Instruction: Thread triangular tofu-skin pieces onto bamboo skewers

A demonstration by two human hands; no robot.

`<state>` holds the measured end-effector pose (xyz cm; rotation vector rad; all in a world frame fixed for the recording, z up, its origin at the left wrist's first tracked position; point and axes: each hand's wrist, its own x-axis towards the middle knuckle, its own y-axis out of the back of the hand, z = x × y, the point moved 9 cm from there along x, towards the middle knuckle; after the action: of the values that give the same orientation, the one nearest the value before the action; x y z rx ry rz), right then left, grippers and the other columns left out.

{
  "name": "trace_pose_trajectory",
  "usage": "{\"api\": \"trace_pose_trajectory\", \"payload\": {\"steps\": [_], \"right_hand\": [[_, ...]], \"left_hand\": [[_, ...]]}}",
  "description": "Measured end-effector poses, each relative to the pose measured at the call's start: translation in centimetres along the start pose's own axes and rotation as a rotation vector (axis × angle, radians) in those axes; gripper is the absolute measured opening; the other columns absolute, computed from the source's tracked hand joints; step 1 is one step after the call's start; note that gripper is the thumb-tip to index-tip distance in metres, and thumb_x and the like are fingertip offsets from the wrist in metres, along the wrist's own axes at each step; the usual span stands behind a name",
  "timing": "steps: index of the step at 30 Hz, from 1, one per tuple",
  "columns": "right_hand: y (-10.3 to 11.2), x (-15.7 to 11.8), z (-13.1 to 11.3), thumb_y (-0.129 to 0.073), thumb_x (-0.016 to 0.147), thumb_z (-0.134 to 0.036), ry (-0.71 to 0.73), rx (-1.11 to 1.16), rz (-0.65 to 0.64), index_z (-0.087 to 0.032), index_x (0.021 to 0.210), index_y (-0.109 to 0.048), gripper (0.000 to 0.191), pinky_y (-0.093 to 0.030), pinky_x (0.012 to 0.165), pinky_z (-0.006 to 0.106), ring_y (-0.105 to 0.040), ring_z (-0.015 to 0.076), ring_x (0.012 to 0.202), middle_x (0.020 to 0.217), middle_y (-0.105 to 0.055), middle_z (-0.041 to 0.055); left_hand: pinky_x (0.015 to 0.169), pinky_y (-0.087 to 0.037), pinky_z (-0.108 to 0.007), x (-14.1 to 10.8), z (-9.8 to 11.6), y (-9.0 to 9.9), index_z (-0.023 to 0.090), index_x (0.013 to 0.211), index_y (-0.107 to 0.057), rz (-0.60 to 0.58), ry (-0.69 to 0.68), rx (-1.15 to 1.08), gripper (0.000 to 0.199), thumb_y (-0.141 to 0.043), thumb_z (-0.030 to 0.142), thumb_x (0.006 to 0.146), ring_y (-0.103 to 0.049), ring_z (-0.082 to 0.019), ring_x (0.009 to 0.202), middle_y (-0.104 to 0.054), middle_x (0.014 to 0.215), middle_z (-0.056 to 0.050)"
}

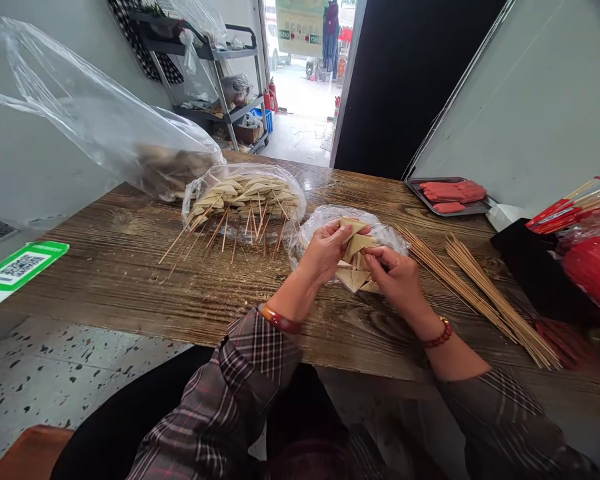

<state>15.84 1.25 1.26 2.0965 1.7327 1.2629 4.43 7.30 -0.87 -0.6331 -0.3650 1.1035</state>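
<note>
My left hand [325, 252] grips beige triangular tofu pieces [356, 245] above a clear plastic bag [325, 220] that holds more of them. My right hand [397, 277] pinches the same pieces from the right side; whether a stick is between its fingers I cannot tell. Both hands work over the wooden table [130, 267]. To the left lies a pile of finished tofu skewers [243, 193] on plastic, sticks pointing toward me. Loose bamboo sticks [480, 293] lie in two bundles to the right of my right hand.
A large clear bag [105, 127] with food sits at the table's back left. A metal tray [420, 192] of pink meat strips stands at the back right. Red packages [590, 260] and a black box [535, 267] crowd the right edge. A shelf cart [220, 80] stands by the open doorway.
</note>
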Motion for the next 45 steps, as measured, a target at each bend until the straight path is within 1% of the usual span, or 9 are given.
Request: {"api": "trace_pose_trajectory", "payload": {"steps": [5,8,17,20,24,28,31,39,45], "right_hand": [[-0.5,0.0,0.5,-0.056,0.09,-0.035,-0.062,0.075,-0.056,-0.018,0.093,-0.072,0.024,-0.041,0.05,0.025,-0.053,0.0118,0.05,0.063,-0.066,-0.0002],[-0.7,0.0,0.5,-0.056,0.09,-0.036,-0.053,0.083,-0.093,-0.017,0.092,-0.073,0.025,-0.041,0.051,0.025,-0.054,0.0123,0.052,0.061,-0.064,-0.0002],[-0.5,0.0,0.0,-0.054,0.091,-0.033,0.009,0.06,-0.071,-0.02,0.092,-0.073,0.024,-0.051,0.062,0.028,-0.067,0.017,0.066,0.072,-0.072,0.0023],[-0.5,0.0,-0.1,-0.053,0.092,-0.032,0.019,0.046,-0.052,-0.021,0.097,-0.074,0.024,-0.054,0.067,0.031,-0.07,0.0193,0.072,0.075,-0.074,0.0033],[-0.5,0.0,0.1,-0.053,0.092,-0.032,0.023,0.026,-0.043,-0.022,0.104,-0.074,0.026,-0.056,0.071,0.035,-0.072,0.0216,0.077,0.081,-0.076,0.0047],[-0.4,0.0,0.1,-0.054,0.091,-0.031,0.036,0.037,-0.023,-0.022,0.102,-0.074,0.025,-0.057,0.074,0.036,-0.072,0.0212,0.08,0.094,-0.078,0.0062],[-0.4,0.1,0.1,-0.053,0.092,-0.031,0.03,0.052,-0.025,-0.021,0.1,-0.074,0.024,-0.056,0.075,0.035,-0.072,0.0208,0.081,0.095,-0.078,0.0061],[-0.4,0.4,0.1,-0.054,0.092,-0.035,-0.016,0.054,-0.03,-0.019,0.089,-0.071,0.024,-0.049,0.062,0.028,-0.065,0.0162,0.067,0.08,-0.075,0.0041],[-0.2,0.5,0.3,-0.054,0.091,-0.036,-0.043,0.046,-0.029,-0.019,0.074,-0.065,0.026,-0.04,0.053,0.025,-0.051,0.0116,0.051,0.058,-0.06,-0.0012]], "left_hand": [[0.07,-0.054,-0.029,0.0,0.3,0.6,0.011,0.093,-0.068,0.03,0.007,-0.023,0.018,-0.07,0.026,0.083,-0.069,-0.016,0.073,-0.076,0.091,-0.01],[0.073,-0.055,-0.03,0.1,0.7,1.2,0.01,0.092,-0.068,0.068,-0.015,-0.041,0.016,-0.068,0.023,0.084,-0.069,-0.016,0.074,-0.076,0.089,-0.01],[0.069,-0.054,-0.027,0.3,0.7,1.2,0.011,0.091,-0.067,0.05,-0.035,-0.034,0.025,-0.075,0.031,0.079,-0.069,-0.016,0.073,-0.075,0.089,-0.009],[0.07,-0.054,-0.027,0.3,0.6,1.1,0.011,0.092,-0.067,0.044,-0.041,-0.019,0.027,-0.076,0.033,0.078,-0.069,-0.016,0.073,-0.075,0.089,-0.009],[0.07,-0.053,-0.027,0.3,0.5,1.0,0.012,0.091,-0.068,0.043,-0.05,-0.006,0.028,-0.076,0.034,0.077,-0.068,-0.014,0.071,-0.075,0.089,-0.008],[0.069,-0.053,-0.026,0.3,0.5,0.9,0.012,0.09,-0.067,0.032,-0.064,-0.009,0.027,-0.076,0.034,0.077,-0.067,-0.014,0.07,-0.076,0.088,-0.008],[0.067,-0.053,-0.026,0.3,0.5,0.7,0.012,0.09,-0.068,0.026,-0.061,-0.009,0.027,-0.076,0.034,0.077,-0.066,-0.014,0.068,-0.075,0.087,-0.008],[0.065,-0.051,-0.025,0.1,0.0,0.2,0.011,0.087,-0.069,0.017,-0.026,0.001,0.028,-0.078,0.035,0.075,-0.065,-0.013,0.066,-0.075,0.086,-0.008],[0.064,-0.049,-0.023,0.1,-1.0,-0.4,0.012,0.085,-0.07,-0.023,-0.015,0.05,0.029,-0.077,0.038,0.076,-0.064,-0.013,0.066,-0.074,0.084,-0.008]]}}
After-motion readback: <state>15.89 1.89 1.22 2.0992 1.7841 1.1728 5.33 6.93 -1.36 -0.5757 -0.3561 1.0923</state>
